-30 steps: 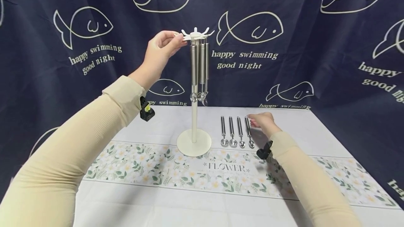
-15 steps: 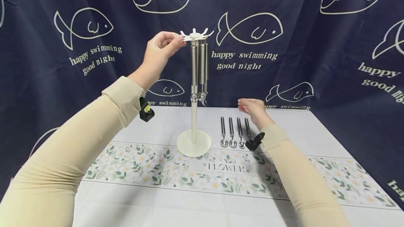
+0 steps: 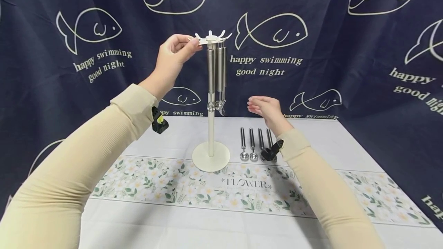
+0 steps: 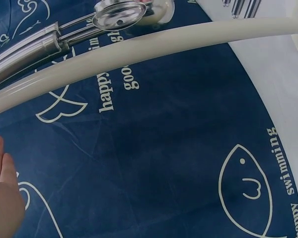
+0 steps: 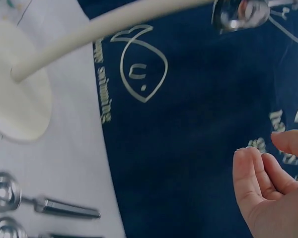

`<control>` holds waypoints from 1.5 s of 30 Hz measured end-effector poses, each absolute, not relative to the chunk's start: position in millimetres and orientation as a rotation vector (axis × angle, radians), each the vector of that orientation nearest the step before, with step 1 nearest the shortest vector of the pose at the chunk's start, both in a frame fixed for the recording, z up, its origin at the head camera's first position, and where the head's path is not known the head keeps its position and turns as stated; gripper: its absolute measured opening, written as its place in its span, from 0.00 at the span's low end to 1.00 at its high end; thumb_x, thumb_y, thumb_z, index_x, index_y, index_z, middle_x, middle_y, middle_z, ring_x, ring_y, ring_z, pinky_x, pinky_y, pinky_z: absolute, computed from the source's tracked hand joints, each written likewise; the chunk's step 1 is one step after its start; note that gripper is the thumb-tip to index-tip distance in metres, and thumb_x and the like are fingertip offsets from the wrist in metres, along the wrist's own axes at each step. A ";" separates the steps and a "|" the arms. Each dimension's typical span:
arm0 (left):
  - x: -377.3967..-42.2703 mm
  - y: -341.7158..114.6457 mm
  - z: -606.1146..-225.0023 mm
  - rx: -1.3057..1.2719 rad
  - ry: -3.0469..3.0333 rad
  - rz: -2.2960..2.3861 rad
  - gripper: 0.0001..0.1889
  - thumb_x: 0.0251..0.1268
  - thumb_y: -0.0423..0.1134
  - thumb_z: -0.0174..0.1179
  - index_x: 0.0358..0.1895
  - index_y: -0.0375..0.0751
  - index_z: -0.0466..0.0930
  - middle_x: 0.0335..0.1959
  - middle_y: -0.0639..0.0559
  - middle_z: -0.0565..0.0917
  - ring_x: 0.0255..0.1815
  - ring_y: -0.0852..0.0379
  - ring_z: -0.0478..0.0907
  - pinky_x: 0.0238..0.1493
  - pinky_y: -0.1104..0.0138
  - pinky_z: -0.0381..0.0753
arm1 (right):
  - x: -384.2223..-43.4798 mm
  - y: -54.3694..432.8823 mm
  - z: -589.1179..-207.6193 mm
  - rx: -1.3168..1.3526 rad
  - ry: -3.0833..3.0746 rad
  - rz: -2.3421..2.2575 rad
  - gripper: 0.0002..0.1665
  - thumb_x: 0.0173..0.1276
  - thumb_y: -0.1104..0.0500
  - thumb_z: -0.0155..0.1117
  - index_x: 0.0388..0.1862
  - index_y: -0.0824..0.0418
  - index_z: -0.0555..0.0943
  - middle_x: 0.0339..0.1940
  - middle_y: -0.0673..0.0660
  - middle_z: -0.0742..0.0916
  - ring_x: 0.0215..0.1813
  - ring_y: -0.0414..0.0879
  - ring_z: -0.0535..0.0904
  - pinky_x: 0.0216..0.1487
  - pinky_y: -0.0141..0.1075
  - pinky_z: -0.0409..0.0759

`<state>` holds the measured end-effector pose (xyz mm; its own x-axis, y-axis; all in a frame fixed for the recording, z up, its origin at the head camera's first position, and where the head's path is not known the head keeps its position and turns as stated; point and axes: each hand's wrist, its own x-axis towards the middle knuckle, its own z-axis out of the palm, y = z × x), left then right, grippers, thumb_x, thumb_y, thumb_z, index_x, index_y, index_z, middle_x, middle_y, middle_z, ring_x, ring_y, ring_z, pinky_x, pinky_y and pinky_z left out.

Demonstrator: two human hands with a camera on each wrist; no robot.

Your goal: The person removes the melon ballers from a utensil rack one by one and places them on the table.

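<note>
pinching the rack [image 3: 211, 39] with my left hand [image 3: 174, 55], right hand [image 3: 269, 111] loosely curved and empty, i could unhook the hanging utensils [image 3: 219, 70] by tugging.

Cream utensil stand [image 3: 211, 128] stands upright, slim pole on round base [image 3: 211, 164], hooked white top [image 3: 211, 39]; at least three shiny steel utensils [image 3: 220, 70] hang vertically off it, handles up. Four steel scoops [image 3: 252, 139] lie in a near-parallel row right of base, handles pointing away, last two bowls partly hidden
</note>
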<state>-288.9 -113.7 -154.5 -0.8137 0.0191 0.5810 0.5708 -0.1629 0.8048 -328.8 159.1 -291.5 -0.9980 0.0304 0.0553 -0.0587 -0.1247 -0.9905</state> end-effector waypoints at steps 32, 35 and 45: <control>-288.0 -112.5 -154.2 -0.667 -1.788 -1.928 0.06 0.63 0.35 0.65 0.37 0.43 0.76 0.36 0.52 0.84 0.46 0.55 0.84 0.62 0.69 0.75 | -313.3 101.7 -243.5 0.790 -1.917 2.407 0.22 0.71 0.70 0.55 0.62 0.77 0.71 0.36 0.51 0.88 0.39 0.43 0.85 0.49 0.34 0.84; -288.0 -112.9 -154.1 -0.664 -1.793 -1.926 0.07 0.63 0.35 0.65 0.37 0.43 0.76 0.36 0.52 0.84 0.46 0.54 0.84 0.62 0.70 0.75 | -313.0 102.3 -241.9 0.801 -1.943 2.375 0.21 0.71 0.71 0.55 0.61 0.77 0.72 0.36 0.50 0.88 0.40 0.43 0.84 0.48 0.34 0.84; -286.6 -113.7 -154.6 -0.661 -1.805 -1.918 0.07 0.63 0.36 0.65 0.38 0.43 0.75 0.36 0.52 0.84 0.48 0.53 0.83 0.62 0.70 0.75 | -309.6 100.7 -238.3 0.817 -1.957 2.383 0.18 0.70 0.72 0.55 0.58 0.76 0.72 0.35 0.49 0.88 0.39 0.42 0.84 0.50 0.32 0.83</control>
